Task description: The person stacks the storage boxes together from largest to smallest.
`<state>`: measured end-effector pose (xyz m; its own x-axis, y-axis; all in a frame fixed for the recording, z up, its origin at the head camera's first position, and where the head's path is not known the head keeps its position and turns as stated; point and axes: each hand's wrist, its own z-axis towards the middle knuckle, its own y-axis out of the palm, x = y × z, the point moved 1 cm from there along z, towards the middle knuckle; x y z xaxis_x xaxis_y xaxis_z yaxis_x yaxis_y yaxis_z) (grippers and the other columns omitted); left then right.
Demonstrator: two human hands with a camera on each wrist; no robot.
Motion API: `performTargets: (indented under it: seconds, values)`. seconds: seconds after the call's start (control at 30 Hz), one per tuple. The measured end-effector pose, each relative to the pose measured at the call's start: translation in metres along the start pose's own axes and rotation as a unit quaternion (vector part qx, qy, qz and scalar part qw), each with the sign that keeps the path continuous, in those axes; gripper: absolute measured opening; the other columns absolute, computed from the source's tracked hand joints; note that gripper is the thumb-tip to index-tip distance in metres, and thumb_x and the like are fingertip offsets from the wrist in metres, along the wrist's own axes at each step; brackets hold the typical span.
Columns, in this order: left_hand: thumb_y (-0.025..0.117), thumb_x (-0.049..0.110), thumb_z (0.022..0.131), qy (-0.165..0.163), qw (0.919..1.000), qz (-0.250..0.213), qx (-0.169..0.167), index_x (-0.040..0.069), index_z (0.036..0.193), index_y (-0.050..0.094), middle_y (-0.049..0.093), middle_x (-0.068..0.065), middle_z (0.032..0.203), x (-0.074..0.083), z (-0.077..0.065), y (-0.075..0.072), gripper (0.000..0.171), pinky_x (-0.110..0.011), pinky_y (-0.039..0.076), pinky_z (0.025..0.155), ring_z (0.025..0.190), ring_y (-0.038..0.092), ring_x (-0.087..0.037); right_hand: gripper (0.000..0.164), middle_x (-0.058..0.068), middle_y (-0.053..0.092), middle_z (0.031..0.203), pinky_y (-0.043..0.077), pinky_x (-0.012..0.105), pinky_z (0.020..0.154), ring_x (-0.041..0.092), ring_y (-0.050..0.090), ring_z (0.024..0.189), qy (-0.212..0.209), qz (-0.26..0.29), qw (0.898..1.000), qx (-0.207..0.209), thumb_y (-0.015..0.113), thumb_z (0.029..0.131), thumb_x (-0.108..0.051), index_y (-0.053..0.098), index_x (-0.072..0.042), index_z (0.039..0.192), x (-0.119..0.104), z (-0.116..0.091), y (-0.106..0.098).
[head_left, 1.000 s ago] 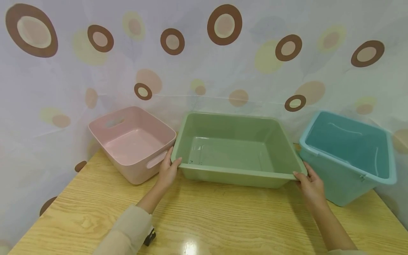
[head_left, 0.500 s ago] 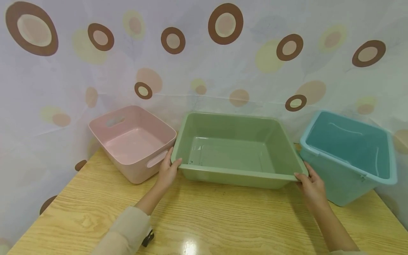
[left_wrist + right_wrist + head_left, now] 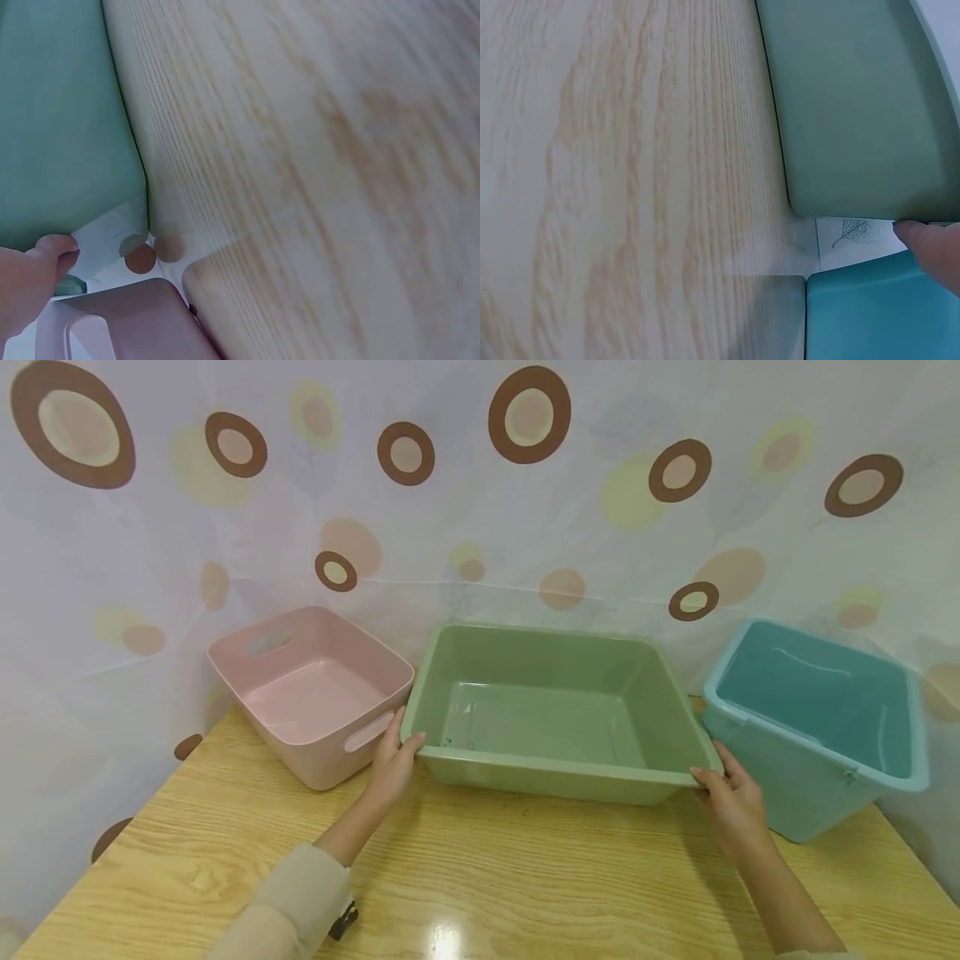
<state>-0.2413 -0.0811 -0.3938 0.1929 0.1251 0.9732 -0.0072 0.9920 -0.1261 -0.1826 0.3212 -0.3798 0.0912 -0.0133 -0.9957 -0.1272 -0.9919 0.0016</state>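
A wide green plastic basin stands on the wooden table between two other bins. My left hand grips its near left corner, thumb over the rim and fingers beneath the edge. At the near right corner my right hand holds the rim the same way. The left wrist view has my left hand at the basin's side wall, close to the pink bin. In the right wrist view, fingers of my right hand reach the basin's end, above the blue bin. The basin has nothing large inside.
The pink bin with handle slots stands left of the basin, close against it. To the right is a deep blue bin. A patterned sheet hangs behind the wooden table. A small black object shows beside my left sleeve.
Both hands keep their hold on the basin's corners. The bins stay in place; the view has shifted only slightly.
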Motion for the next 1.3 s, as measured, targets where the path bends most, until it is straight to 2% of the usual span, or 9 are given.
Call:
performTargets:
  seconds: [0.17,0.23,0.5,0.6,0.7,0.73,0.83,0.87,1.3]
  values:
    - [0.04,0.01,0.094,-0.029,0.9995,0.013,-0.006,-0.005,0.147,0.01,0.009,-0.025,0.153,0.0068,-0.0008,-0.0002,0.062,-0.049,0.015,0.114,0.14,0.013,-0.04,0.071,0.016,0.0,0.155,0.043,0.003,0.079,-0.019,0.047,0.094,0.007,-0.013,1.0,0.001,0.044,0.097,-0.024,-0.003,-0.017,0.15,0.0,-0.0004,0.0001]
    - [0.04,0.009,0.095,-0.032,0.9993,0.02,-0.007,-0.005,0.146,0.009,0.009,-0.025,0.153,0.0073,-0.0008,-0.0003,0.062,-0.049,0.016,0.114,0.14,0.014,-0.04,0.071,0.019,-0.006,0.154,0.042,0.003,0.079,-0.019,0.046,0.094,0.006,-0.017,1.0,-0.002,0.043,0.097,-0.025,-0.004,-0.017,0.15,-0.0002,-0.0008,0.0]
    - [0.037,0.009,0.095,-0.026,0.9995,0.013,-0.016,-0.006,0.146,0.008,0.008,-0.025,0.153,0.0029,-0.0012,-0.0016,0.061,-0.049,0.016,0.114,0.14,0.013,-0.04,0.072,0.018,-0.007,0.155,0.041,0.003,0.08,-0.017,0.043,0.098,-0.003,-0.037,0.999,-0.014,0.042,0.097,-0.028,-0.006,-0.018,0.149,-0.0004,-0.0021,-0.0005]
    - [0.037,0.009,0.095,-0.025,0.9994,0.008,-0.022,-0.006,0.146,0.007,0.007,-0.025,0.153,0.0026,-0.0022,-0.0021,0.061,-0.048,0.015,0.114,0.141,0.011,-0.04,0.072,0.017,-0.009,0.155,0.041,0.003,0.08,-0.005,0.039,0.117,0.006,-0.045,0.999,-0.011,0.042,0.097,-0.029,-0.007,-0.019,0.149,-0.0002,-0.0022,-0.0007]
    - [0.037,0.01,0.095,-0.024,0.9993,0.015,-0.025,-0.006,0.146,0.007,0.009,-0.025,0.153,0.0031,-0.0033,-0.0027,0.061,-0.049,0.015,0.114,0.141,0.012,-0.04,0.072,0.016,-0.01,0.155,0.042,0.003,0.081,-0.004,0.039,0.118,0.011,-0.043,0.999,-0.011,0.042,0.097,-0.029,-0.008,-0.019,0.149,0.0003,-0.0033,-0.0014]
    - [0.037,0.01,0.095,-0.023,0.9993,0.017,-0.025,-0.005,0.147,0.007,0.009,-0.025,0.153,0.0034,-0.0037,-0.0028,0.061,-0.049,0.015,0.114,0.14,0.013,-0.04,0.072,0.016,-0.01,0.155,0.042,0.003,0.08,-0.005,0.04,0.118,0.011,-0.04,0.999,-0.012,0.042,0.097,-0.029,-0.008,-0.019,0.149,0.0002,-0.0038,-0.0015]
    - [0.038,0.01,0.095,-0.019,0.9994,0.02,-0.022,-0.005,0.147,0.008,0.012,-0.025,0.153,0.0036,-0.0047,-0.0031,0.061,-0.049,0.016,0.114,0.14,0.015,-0.039,0.073,0.018,-0.01,0.154,0.043,0.004,0.08,-0.018,0.044,0.098,0.007,-0.035,0.999,-0.015,0.042,0.097,-0.028,-0.008,-0.018,0.149,0.0001,-0.0054,-0.0021]
    - [0.038,0.009,0.095,-0.018,0.9995,0.019,-0.019,-0.005,0.147,0.009,0.013,-0.024,0.153,0.0038,-0.005,-0.0031,0.061,-0.048,0.017,0.114,0.14,0.016,-0.039,0.073,0.019,-0.01,0.154,0.043,0.004,0.08,-0.019,0.045,0.096,0.006,-0.035,0.999,-0.016,0.042,0.097,-0.028,-0.008,-0.017,0.149,0.0,-0.0059,-0.0023]
    - [0.039,0.008,0.094,-0.025,0.9993,0.022,-0.018,-0.006,0.146,0.01,0.015,-0.025,0.152,0.0041,-0.0086,-0.0039,0.061,-0.048,0.019,0.114,0.139,0.019,-0.04,0.073,0.02,-0.009,0.154,0.043,0.004,0.08,-0.019,0.045,0.097,0.0,-0.038,0.999,-0.019,0.043,0.097,-0.027,-0.007,-0.017,0.149,0.0016,-0.0093,-0.0033]
